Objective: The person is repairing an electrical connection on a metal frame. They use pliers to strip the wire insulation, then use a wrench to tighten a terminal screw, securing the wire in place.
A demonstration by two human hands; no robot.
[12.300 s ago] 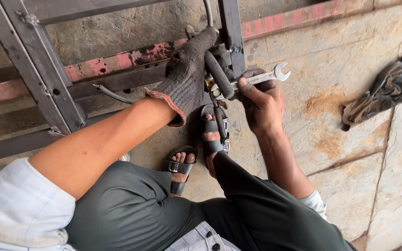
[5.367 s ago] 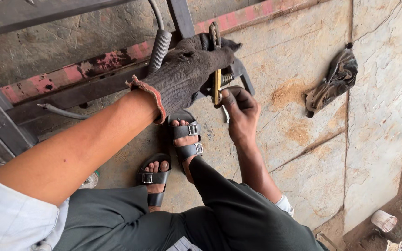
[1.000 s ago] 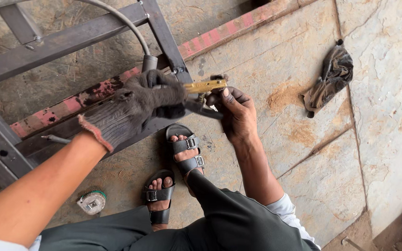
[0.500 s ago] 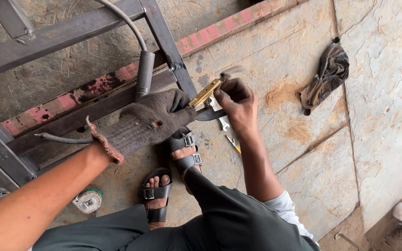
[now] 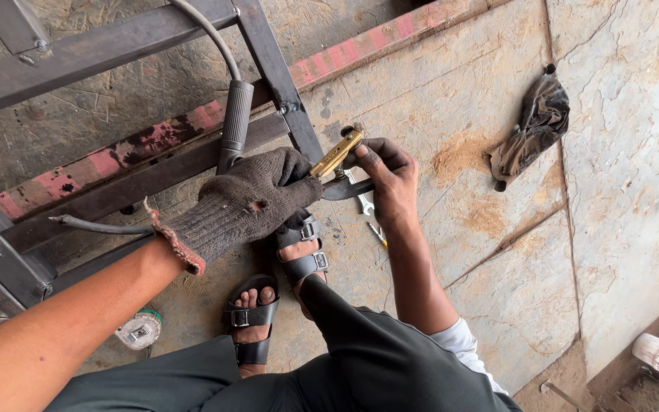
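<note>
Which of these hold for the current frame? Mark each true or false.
1. The left hand wears a glove. True.
2. The right hand is gloved too. False: it is bare.
3. Both hands are on the brass clamp. True: the left grips its near end and the right hand's fingers touch its far end.
4. The rag lies under the metal frame. False: it lies apart on the floor slab, to the right.
5. The person is barefoot. False: both feet wear black sandals.
</note>
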